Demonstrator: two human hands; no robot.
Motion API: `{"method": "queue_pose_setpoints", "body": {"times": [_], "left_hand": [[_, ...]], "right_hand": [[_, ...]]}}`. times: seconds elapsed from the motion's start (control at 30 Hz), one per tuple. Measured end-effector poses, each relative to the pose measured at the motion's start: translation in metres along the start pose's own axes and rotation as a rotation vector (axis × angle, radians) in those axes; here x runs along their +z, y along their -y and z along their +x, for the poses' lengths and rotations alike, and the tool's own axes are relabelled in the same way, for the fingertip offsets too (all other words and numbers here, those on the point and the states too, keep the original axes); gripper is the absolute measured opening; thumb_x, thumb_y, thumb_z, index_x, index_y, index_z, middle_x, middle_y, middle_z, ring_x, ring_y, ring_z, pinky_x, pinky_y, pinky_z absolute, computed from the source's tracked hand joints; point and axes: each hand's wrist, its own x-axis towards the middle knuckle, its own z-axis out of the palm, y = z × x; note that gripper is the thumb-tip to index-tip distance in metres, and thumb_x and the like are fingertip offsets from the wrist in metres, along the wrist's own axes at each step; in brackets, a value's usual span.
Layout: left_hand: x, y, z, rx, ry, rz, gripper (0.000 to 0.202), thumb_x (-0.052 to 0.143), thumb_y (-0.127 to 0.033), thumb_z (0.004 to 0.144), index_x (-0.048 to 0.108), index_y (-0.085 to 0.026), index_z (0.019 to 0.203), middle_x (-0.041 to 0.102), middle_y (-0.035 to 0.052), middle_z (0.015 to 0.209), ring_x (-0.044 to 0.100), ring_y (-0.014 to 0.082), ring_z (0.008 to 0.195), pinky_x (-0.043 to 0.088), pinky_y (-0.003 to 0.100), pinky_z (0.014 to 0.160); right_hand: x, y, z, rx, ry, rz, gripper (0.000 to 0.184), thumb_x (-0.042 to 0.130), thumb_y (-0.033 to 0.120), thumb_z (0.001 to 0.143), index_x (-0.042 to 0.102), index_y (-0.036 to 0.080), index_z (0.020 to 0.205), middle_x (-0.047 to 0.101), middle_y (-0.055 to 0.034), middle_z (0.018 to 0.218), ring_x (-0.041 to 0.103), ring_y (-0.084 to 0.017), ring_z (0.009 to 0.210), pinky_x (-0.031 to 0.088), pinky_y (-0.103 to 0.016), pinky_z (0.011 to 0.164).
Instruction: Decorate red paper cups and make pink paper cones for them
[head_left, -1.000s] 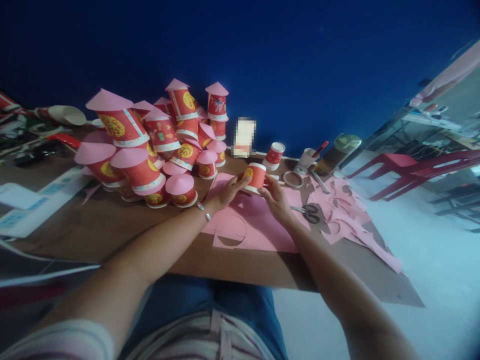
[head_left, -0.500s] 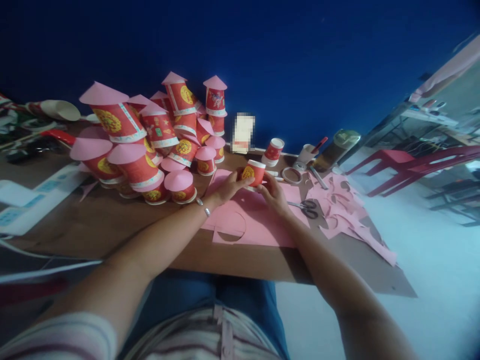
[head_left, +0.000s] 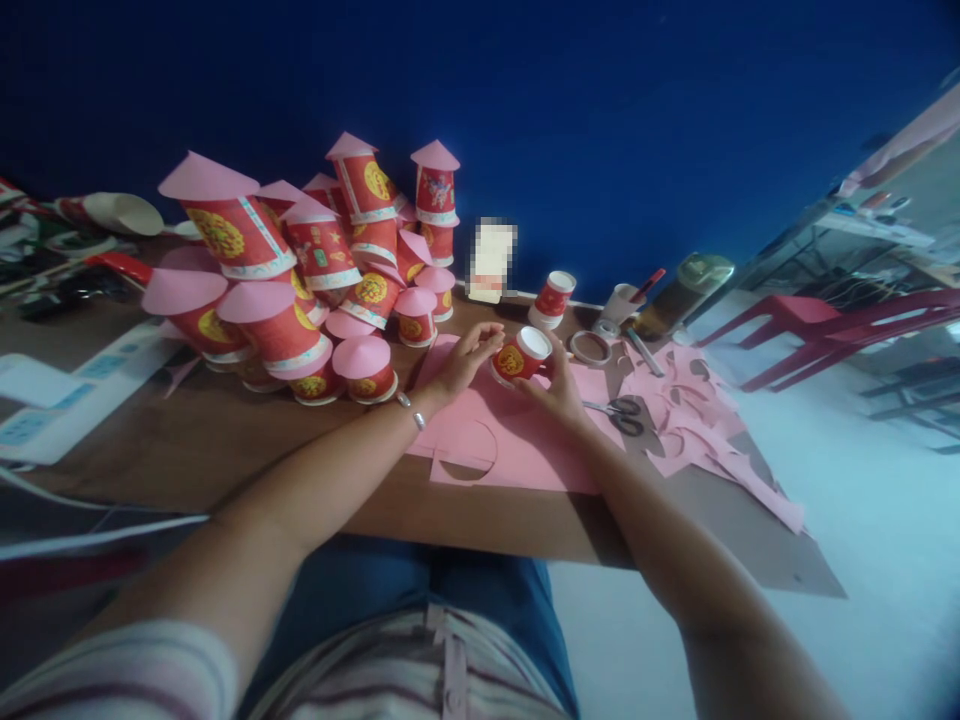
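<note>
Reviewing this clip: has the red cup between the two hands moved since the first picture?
Yes, slightly. Judged against the brown ring to its right, the red cup now shows farther right and lower in the view, its white end more visible.

left of held cup (head_left: 519, 360), lantern barrier (head_left: 319, 250)

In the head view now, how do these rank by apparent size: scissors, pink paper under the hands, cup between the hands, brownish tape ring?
1. Pink paper
2. Cup and scissors: similar in span, so unranked
3. Tape ring
</note>
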Motion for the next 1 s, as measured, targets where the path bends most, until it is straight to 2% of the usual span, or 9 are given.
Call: {"method": "queue_pose_setpoints", "body": {"times": [0.1,0.2,0.33,0.4,0.53,0.67,0.8,0.9,1.0], "left_hand": [[-0.001,0.007,0.005,-0.009,-0.115,-0.033,0.036,0.058,-0.047,0.093,0.056,-0.021,0.118,0.067,0.0098,0.122,0.068,0.0183,0.105,0.055,0.034,0.093],[-0.005,0.014,0.010,0.042,-0.208,0.044,0.029,0.059,-0.040,0.093,0.057,-0.020,0.114,0.068,0.0092,0.117,0.067,0.0163,0.100,0.055,0.031,0.089],[-0.010,0.018,0.011,0.047,-0.200,0.192,0.020,0.057,-0.026,0.091,0.059,-0.020,0.109,0.069,0.0080,0.115,0.068,0.0163,0.097,0.055,0.030,0.084],[-0.011,0.016,0.010,0.062,-0.194,0.270,0.019,0.055,-0.021,0.090,0.061,-0.020,0.108,0.071,0.0069,0.114,0.069,0.0169,0.097,0.055,0.030,0.084],[-0.011,0.013,0.008,0.089,-0.206,0.351,0.021,0.054,-0.016,0.088,0.063,-0.020,0.107,0.072,0.0056,0.112,0.069,0.0172,0.098,0.055,0.031,0.087],[-0.009,0.014,0.009,0.067,-0.198,0.314,0.024,0.052,-0.013,0.086,0.062,-0.020,0.107,0.072,0.0056,0.111,0.068,0.0158,0.096,0.055,0.030,0.087],[-0.006,0.016,0.011,0.089,-0.187,0.299,0.024,0.051,-0.012,0.086,0.060,-0.019,0.107,0.071,0.0064,0.112,0.067,0.0165,0.104,0.053,0.034,0.097],[-0.005,0.012,0.009,0.096,-0.179,0.418,0.029,0.047,-0.006,0.085,0.060,-0.019,0.107,0.070,0.0074,0.115,0.066,0.0176,0.108,0.053,0.035,0.099],[-0.007,0.003,0.006,0.108,-0.139,0.685,0.034,0.048,-0.002,0.084,0.063,-0.020,0.108,0.069,0.0089,0.119,0.064,0.0208,0.114,0.051,0.038,0.102]], "right_hand": [[0.000,0.002,-0.003,-0.007,0.035,-0.057,0.098,0.078,0.046,0.079,0.024,0.030,0.160,0.043,-0.0131,0.159,0.060,-0.033,0.130,0.050,-0.053,0.110],[0.001,0.007,-0.006,-0.013,0.098,-0.101,0.098,0.078,0.044,0.080,0.023,0.030,0.161,0.039,-0.0122,0.163,0.057,-0.034,0.134,0.047,-0.053,0.114],[0.005,0.016,-0.011,-0.045,0.154,-0.176,0.100,0.079,0.043,0.080,0.024,0.029,0.162,0.039,-0.0115,0.164,0.041,-0.035,0.149,0.036,-0.055,0.123],[0.007,0.020,-0.012,-0.049,0.175,-0.218,0.100,0.079,0.043,0.080,0.025,0.030,0.162,0.039,-0.0114,0.164,0.038,-0.036,0.151,0.033,-0.056,0.124],[0.010,0.021,-0.013,-0.030,0.175,-0.242,0.099,0.078,0.043,0.080,0.025,0.030,0.162,0.038,-0.0116,0.165,0.039,-0.037,0.151,0.035,-0.057,0.123],[0.010,0.019,-0.011,-0.024,0.123,-0.213,0.098,0.078,0.041,0.079,0.026,0.028,0.161,0.040,-0.0111,0.163,0.039,-0.035,0.151,0.034,-0.055,0.124],[0.008,0.018,-0.009,0.007,0.073,-0.165,0.093,0.076,0.035,0.080,0.027,0.029,0.159,0.047,-0.0106,0.158,0.042,-0.034,0.148,0.035,-0.056,0.123],[0.007,0.018,-0.008,0.037,0.048,-0.099,0.093,0.076,0.034,0.081,0.025,0.032,0.159,0.050,-0.0098,0.154,0.051,-0.033,0.139,0.043,-0.056,0.117],[0.006,0.016,-0.007,0.026,0.030,-0.098,0.092,0.071,0.036,0.084,0.019,0.034,0.160,0.049,-0.0093,0.154,0.057,-0.031,0.132,0.047,-0.056,0.113]]}}
